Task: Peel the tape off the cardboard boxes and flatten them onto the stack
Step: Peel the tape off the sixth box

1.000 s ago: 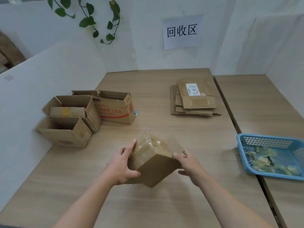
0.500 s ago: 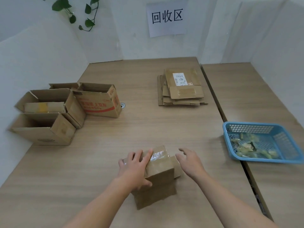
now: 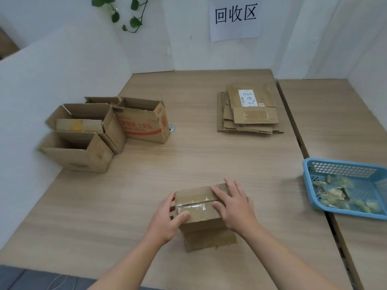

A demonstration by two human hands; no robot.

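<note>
I see a bright scene in soft, even light. Faint shadows lie just left of the blue basket and around the open boxes. Tape on the near box glints white. The wide lens bends the counter edges, and detail is slightly soft throughout.

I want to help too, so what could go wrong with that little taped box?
The clear tape lies flat along the seam of the small taped box, no loose end showing, so it might tear into bits. The left hand only holds one side while the right hand rests on top, so the box could slide or tip during pulling.
</note>
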